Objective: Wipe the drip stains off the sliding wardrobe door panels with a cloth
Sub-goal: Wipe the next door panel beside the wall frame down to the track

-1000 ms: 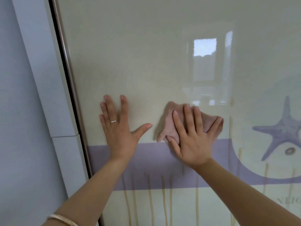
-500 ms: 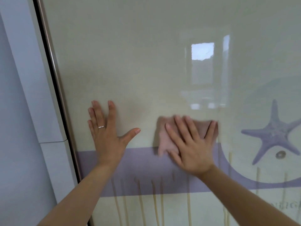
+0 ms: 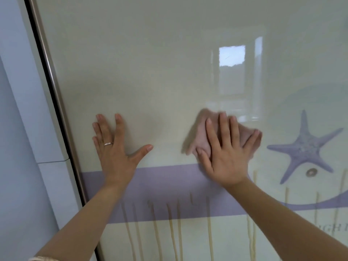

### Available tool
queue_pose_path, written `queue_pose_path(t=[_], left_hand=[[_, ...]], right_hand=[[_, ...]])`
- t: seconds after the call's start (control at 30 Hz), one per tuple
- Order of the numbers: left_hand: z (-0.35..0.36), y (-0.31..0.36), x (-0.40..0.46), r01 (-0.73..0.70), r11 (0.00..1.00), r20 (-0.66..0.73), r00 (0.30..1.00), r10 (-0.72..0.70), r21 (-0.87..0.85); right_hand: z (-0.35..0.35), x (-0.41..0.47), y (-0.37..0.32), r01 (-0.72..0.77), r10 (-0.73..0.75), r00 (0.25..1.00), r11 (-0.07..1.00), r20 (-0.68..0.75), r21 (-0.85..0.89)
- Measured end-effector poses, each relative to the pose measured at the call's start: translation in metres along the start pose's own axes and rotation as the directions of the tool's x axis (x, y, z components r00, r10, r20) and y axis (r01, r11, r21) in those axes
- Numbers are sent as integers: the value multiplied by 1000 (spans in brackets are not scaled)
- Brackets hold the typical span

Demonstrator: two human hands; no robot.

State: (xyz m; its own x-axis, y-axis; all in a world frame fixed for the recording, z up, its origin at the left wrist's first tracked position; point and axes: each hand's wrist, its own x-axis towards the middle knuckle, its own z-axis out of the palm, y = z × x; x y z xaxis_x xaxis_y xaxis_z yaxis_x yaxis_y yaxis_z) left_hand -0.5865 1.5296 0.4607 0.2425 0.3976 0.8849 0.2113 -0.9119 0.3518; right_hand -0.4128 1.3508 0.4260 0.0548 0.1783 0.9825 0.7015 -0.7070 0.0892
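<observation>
1. My left hand (image 3: 115, 147) lies flat on the door (image 3: 150, 72), fingers spread and straight, holding nothing.
2. My right hand (image 3: 226, 153) presses the cloth (image 3: 202, 136) against the door with straight fingers, just above the purple band (image 3: 165, 185).
3. Drips (image 3: 172, 232) run below the band.

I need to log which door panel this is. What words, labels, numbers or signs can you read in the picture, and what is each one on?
"IGHI": pale printed capitals on the wardrobe door panel, at the right edge below the purple band; the word is cut off by the picture edge and faint, so the reading is unsure.
Nothing else is readable: no text shows on the pink cloth, the ring or the metal frame.
</observation>
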Motion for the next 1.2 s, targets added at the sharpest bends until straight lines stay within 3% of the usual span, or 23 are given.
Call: queue_pose_path(t=[0.1, 0.23, 0.3, 0.47, 0.67, 0.87, 1.0, 1.1, 1.2], left_hand=[[0, 0, 0, 9, 1000, 12, 1000, -9, -14], [-2, 1, 1, -6, 1000, 20, 1000, 6, -1], [-1, 1, 0, -4, 1000, 19, 1000, 4, 11], [2, -1, -1, -7, 1000, 3, 1000, 7, 20], [0, -2, 0, -1, 1000, 22, 1000, 0, 4], [0, -1, 0, 9, 1000, 28, 1000, -9, -2], [-2, -1, 0, 10, 1000, 33, 999, -10, 14], [-1, -1, 0, 5, 1000, 30, 1000, -6, 28], [0, -3, 0, 6, 1000, 17, 1000, -6, 16]], right_hand=[[3, 0, 3, -11, 12, 1000, 1000, -27, 6], [6, -66, 1, 155, -157, 985, 987, 72, 33], [5, -55, 7, 206, -208, 976, 978, 57, 42], [3, 6, 3, 91, -88, 995, 994, -46, 62], [5, -45, 10, 323, -326, 943, 945, 59, 57], [2, 3, -1, 183, -181, 983, 979, -27, 93], [11, -51, -8, 307, -311, 949, 949, 56, 67], [7, -46, -3, 369, -371, 928, 928, 37, 55], [3, 17, -17, 238, -233, 969, 969, -82, 57]])
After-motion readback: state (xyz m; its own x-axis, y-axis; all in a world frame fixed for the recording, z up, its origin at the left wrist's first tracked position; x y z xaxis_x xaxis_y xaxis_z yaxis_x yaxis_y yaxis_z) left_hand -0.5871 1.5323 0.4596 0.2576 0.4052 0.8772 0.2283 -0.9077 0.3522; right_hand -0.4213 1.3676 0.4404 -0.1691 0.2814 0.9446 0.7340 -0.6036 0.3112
